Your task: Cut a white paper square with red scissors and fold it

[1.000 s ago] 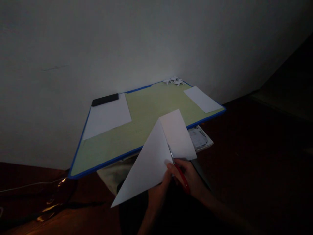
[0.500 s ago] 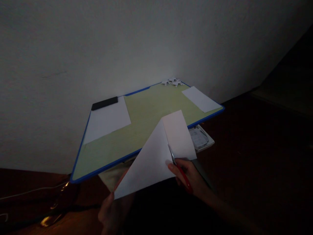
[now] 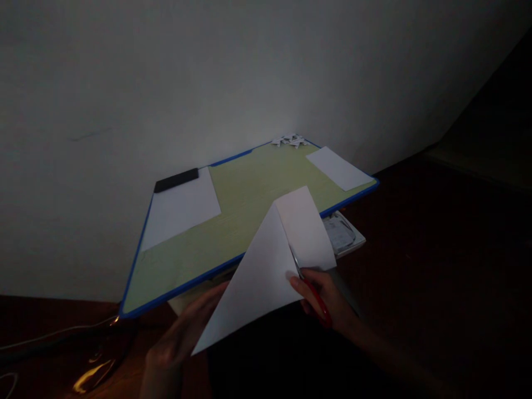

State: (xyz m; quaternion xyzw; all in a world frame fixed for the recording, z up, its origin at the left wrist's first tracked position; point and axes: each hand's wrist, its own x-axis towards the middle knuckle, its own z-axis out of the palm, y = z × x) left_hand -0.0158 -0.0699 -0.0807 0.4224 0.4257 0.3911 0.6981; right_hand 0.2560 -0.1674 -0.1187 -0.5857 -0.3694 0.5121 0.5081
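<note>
A white sheet of paper [image 3: 253, 282] is held up in front of the table's near edge, bent along a ridge with one flap on the right. My right hand [image 3: 332, 302] is closed on red-handled scissors [image 3: 319, 305], their metal blades against the paper beside the flap. A cut line seems to run up from the blades along the ridge. At the paper's left edge is my left hand [image 3: 180, 332], holding the sheet from behind; its fingertips are hidden by the paper.
The green tabletop [image 3: 245, 188] has a blue rim and stands against a wall. On it lie a larger white sheet [image 3: 183, 210] under a dark flat object [image 3: 177, 180], another sheet [image 3: 338, 168], and several folded paper pieces [image 3: 290, 140]. A shelf [image 3: 343, 233] juts out below.
My left hand has shifted from pinching the paper's lower left corner to farther up its left edge, fingers behind it. The scissors have moved slightly down and right, their blades looking closer together.
</note>
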